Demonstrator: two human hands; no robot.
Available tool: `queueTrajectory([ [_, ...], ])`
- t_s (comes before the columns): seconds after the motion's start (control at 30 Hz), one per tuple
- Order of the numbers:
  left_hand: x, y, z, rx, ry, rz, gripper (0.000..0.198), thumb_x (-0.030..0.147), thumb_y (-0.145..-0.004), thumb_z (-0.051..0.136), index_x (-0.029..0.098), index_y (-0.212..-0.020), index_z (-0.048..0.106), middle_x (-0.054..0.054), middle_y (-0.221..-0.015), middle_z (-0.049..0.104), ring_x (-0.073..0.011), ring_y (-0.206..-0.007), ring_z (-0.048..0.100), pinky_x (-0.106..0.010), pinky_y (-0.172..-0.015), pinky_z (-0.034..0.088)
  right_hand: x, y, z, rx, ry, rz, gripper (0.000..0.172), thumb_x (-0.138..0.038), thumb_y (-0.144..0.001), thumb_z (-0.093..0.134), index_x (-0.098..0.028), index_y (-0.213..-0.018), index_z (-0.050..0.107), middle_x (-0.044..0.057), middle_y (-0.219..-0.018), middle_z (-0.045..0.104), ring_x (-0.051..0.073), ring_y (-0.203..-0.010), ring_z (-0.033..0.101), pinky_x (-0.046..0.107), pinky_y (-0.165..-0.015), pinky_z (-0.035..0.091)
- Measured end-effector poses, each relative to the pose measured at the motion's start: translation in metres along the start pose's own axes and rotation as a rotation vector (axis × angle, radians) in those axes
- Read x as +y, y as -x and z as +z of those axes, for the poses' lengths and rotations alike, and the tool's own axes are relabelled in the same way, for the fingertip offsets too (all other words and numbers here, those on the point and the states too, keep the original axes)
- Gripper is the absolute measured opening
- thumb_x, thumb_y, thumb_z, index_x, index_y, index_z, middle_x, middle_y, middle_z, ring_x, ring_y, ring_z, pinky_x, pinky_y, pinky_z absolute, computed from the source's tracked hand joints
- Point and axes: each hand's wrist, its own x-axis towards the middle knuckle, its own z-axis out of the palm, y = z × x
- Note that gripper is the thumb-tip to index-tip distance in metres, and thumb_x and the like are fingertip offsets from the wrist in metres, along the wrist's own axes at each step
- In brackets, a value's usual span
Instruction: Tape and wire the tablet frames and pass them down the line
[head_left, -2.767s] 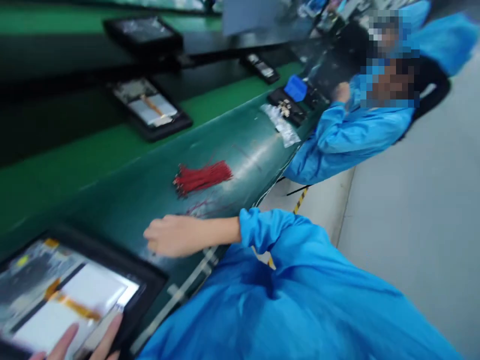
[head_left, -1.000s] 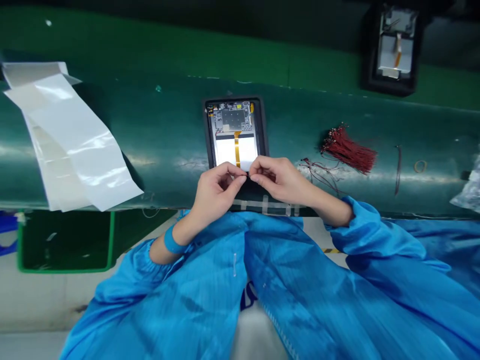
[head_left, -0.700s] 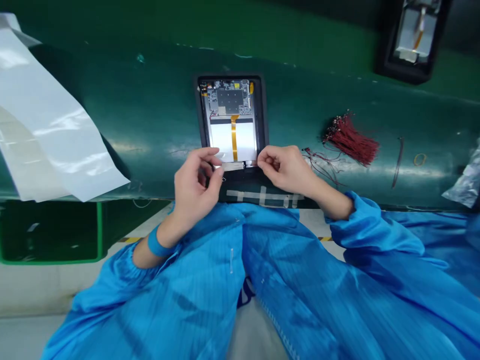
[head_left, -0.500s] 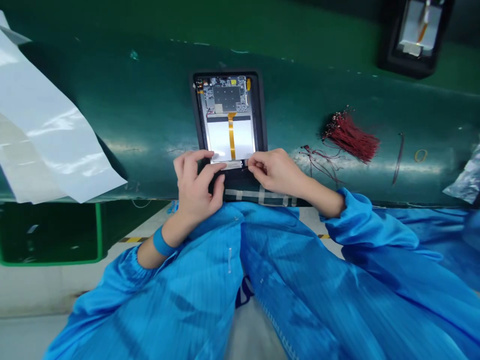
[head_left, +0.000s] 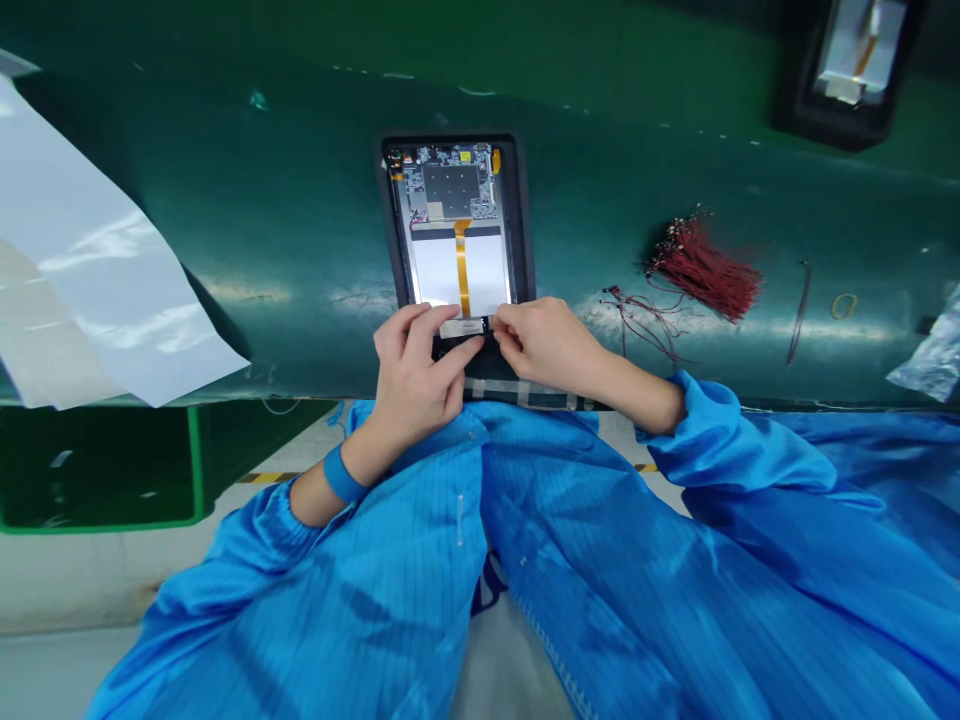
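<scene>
An opened tablet (head_left: 437, 270) lies in a black tray (head_left: 523, 230), its circuit board (head_left: 451, 188) at the far end and an orange ribbon (head_left: 462, 270) running down over the silver battery area. Over the near left part of the tablet is my left hand (head_left: 420, 370), fingers apart, its fingertips touching the near edge by a pale strip (head_left: 461, 328). My right hand (head_left: 551, 343) pinches at the near right corner of the tablet; whatever lies between its fingertips is too small to make out.
Right of the tray lie a bundle of red wires (head_left: 709, 270), a few loose wires (head_left: 649, 320), a rubber band (head_left: 844, 305) and a plastic bag (head_left: 930, 355). Another tray with a device (head_left: 862, 50) stands far right. White sheets (head_left: 112, 260) lie left.
My left hand has moved right along the tablet's near edge, closer to my right hand. My right hand stays pinched at the corner, nearly unmoved. The view has shifted slightly.
</scene>
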Motion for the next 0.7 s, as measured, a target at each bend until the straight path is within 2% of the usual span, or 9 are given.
queueTrajectory([
  [0.2, 0.002, -0.004, 0.009, -0.002, -0.015, 0.058, 0.035, 0.016, -0.098, 0.057, 0.026, -0.123, 0.079, -0.011, -0.152, 0.059, -0.0361, -0.137, 0.047, -0.056, -0.111, 0.039, -0.002, -0.001, -0.001, -0.033, 0.022, 0.003, 0.023, -0.021, -0.1, 0.05, -0.014, -0.1, 0.072, 0.01, -0.085, 0.074, 0.021, -0.075, 0.061, 0.032, -0.067, 0.029],
  [0.37, 0.004, -0.006, 0.013, 0.019, -0.01, 0.053, 0.03, 0.013, -0.102, 0.053, 0.022, -0.114, 0.079, -0.013, -0.155, 0.057, -0.0357, -0.141, 0.045, -0.054, -0.111, 0.039, -0.006, 0.005, -0.002, -0.043, 0.054, 0.004, 0.027, -0.024, -0.105, 0.045, -0.015, -0.107, 0.07, 0.011, -0.094, 0.077, 0.022, -0.077, 0.063, 0.034, -0.066, 0.025],
  [0.5, 0.006, -0.002, 0.007, -0.052, -0.015, 0.029, 0.032, 0.013, -0.1, 0.055, 0.024, -0.119, 0.078, -0.011, -0.158, 0.055, -0.0357, -0.142, 0.045, -0.056, -0.111, 0.039, -0.006, 0.014, -0.001, 0.003, 0.134, 0.003, 0.026, -0.026, -0.107, 0.046, -0.015, -0.117, 0.067, 0.012, -0.107, 0.078, 0.023, -0.08, 0.066, 0.036, -0.065, 0.021],
  [0.6, -0.013, -0.017, -0.008, -0.022, -0.006, 0.029, 0.031, 0.016, -0.096, 0.06, 0.028, -0.12, 0.076, -0.01, -0.151, 0.058, -0.0355, -0.138, 0.047, -0.058, -0.111, 0.039, -0.001, 0.019, 0.004, 0.03, 0.156, -0.013, 0.025, -0.026, -0.106, 0.047, -0.014, -0.119, 0.066, 0.012, -0.106, 0.078, 0.023, -0.081, 0.066, 0.035, -0.065, 0.023],
  [0.7, -0.059, -0.058, -0.021, 0.119, -0.021, -0.121, 0.016, 0.023, -0.099, 0.066, 0.025, -0.114, 0.071, -0.009, -0.134, 0.058, -0.0315, -0.131, 0.046, -0.058, -0.115, 0.034, 0.005, 0.02, 0.012, 0.069, 0.125, -0.058, 0.024, -0.026, -0.106, 0.047, -0.014, -0.115, 0.065, 0.012, -0.106, 0.077, 0.023, -0.082, 0.066, 0.034, -0.066, 0.026],
])
